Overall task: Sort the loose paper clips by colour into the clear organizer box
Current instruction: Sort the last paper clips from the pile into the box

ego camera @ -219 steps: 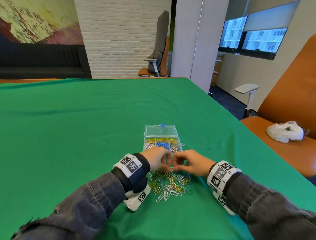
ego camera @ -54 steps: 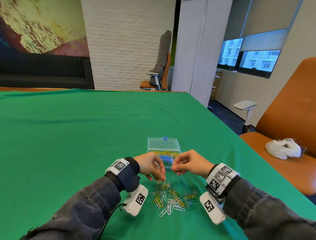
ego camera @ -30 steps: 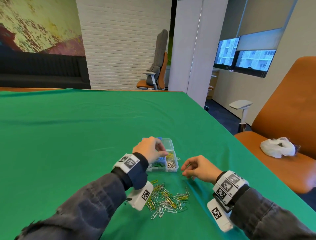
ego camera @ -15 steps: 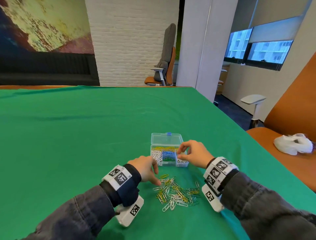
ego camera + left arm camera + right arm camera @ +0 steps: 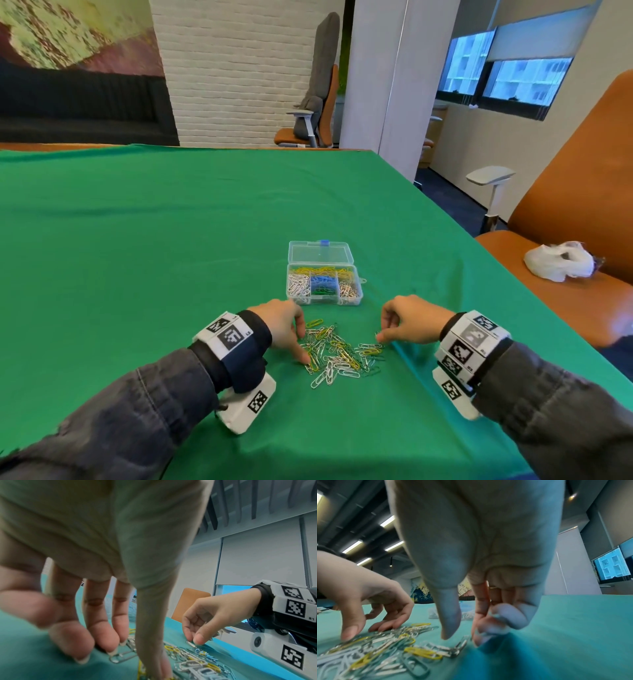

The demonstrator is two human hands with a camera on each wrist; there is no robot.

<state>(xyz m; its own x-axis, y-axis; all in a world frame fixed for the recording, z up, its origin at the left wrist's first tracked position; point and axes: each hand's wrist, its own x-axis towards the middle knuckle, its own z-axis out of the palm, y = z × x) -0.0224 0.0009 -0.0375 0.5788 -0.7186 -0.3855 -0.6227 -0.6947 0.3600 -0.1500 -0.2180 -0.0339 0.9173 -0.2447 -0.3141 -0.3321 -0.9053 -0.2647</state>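
Half a second before, the right hand (image 5: 409, 320) had been at the clear organizer box (image 5: 323, 282); in the head view it had dropped to the right edge of the loose paper clips (image 5: 339, 353) at lower centre, with the box just above them, lid open. In the left wrist view the left hand (image 5: 96, 563) pressed spread, fairly straight fingers (image 5: 101, 627) onto the clips, gripping nothing. In the right wrist view the thumb and forefinger hovered close over a silver clip (image 5: 461, 644), and I could not tell whether they pinched it.
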